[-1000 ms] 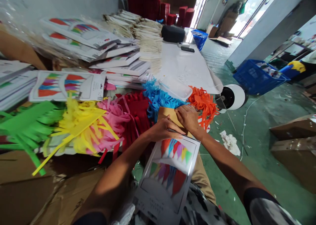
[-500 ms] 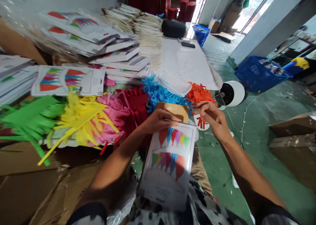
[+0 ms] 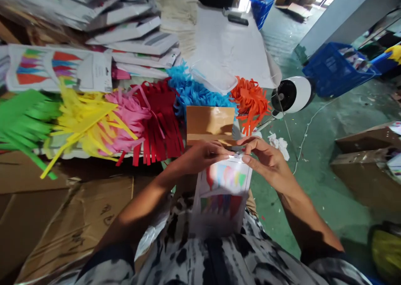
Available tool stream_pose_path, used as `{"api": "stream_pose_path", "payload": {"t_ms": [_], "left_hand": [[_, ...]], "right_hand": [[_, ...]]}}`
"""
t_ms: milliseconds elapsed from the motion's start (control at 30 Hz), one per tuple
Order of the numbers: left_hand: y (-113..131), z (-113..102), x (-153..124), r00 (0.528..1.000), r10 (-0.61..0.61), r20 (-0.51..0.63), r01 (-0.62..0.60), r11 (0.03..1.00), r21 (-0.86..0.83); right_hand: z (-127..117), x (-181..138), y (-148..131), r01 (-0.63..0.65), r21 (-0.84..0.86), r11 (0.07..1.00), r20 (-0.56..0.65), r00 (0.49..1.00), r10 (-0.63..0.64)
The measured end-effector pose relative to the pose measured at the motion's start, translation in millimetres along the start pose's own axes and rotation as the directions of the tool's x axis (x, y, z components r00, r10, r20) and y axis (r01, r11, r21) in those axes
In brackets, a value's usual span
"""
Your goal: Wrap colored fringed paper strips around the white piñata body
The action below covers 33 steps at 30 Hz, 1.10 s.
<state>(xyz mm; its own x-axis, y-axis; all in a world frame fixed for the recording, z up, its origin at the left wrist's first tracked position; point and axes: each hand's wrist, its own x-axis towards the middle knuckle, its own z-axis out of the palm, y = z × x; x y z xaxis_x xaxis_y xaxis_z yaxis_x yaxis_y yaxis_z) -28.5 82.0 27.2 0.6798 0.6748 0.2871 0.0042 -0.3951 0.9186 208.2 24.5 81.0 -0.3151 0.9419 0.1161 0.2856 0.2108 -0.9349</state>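
A flat white packet (image 3: 223, 201) printed with colourful tassel garlands rests upright against my lap, its lower end blurred. My left hand (image 3: 203, 155) has its thumb and fingers closed on the packet's top edge. At the top right corner, my right hand (image 3: 263, 160) pinches the same edge, thumb in front. Light glares off the film-like front near the fingers. Just beyond the top edge is a brown cardboard piece (image 3: 209, 120); whether it joins the packet, I cannot tell.
Fringed tassels lie along the table: green (image 3: 28, 114), yellow (image 3: 84, 118), pink (image 3: 130, 114), dark red (image 3: 161, 126), blue (image 3: 200, 87) and orange (image 3: 250, 99). A clear plastic tray (image 3: 216, 78) lies behind. Printed packets (image 3: 138, 39) are stacked left. Cardboard boxes (image 3: 363, 160) stand right.
My right hand has come in from beyond the packet's right corner to its top edge. The view has tipped downward. My left hand remains on the top edge.
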Motion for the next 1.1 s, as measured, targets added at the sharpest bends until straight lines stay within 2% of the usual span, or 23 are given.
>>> {"api": "stream_pose_path", "payload": {"t_ms": [100,200,467,867,1100], "left_hand": [[-3.3,7.9,-9.4,1.0,-0.02,-0.019,0.02,0.999,0.03],[3.1,8.3,-15.1,0.999,-0.03,-0.019,0.031,0.998,0.052],[28.3,8.9,-12.3,1.0,-0.017,0.005,0.017,0.998,0.061],[30.2,12.1,-12.2,1.0,-0.004,0.009,0.003,0.999,0.047],[39.6,12.3,-12.9,1.0,-0.001,-0.005,0.002,0.998,0.058]], "right_hand": [[3.4,-14.4,7.7,-0.047,-0.006,0.999,-0.038,0.998,0.047],[3.6,-23.1,8.9,-0.074,-0.04,0.996,-0.016,0.997,0.073],[6.7,-19.1,-3.7,-0.054,-0.038,0.998,0.039,0.998,0.056],[13.9,-21.4,-2.5,-0.094,-0.102,0.99,-0.049,0.995,0.089],[18.0,-22.8,-2.0,-0.144,-0.078,0.987,-0.115,0.984,0.134]]}}
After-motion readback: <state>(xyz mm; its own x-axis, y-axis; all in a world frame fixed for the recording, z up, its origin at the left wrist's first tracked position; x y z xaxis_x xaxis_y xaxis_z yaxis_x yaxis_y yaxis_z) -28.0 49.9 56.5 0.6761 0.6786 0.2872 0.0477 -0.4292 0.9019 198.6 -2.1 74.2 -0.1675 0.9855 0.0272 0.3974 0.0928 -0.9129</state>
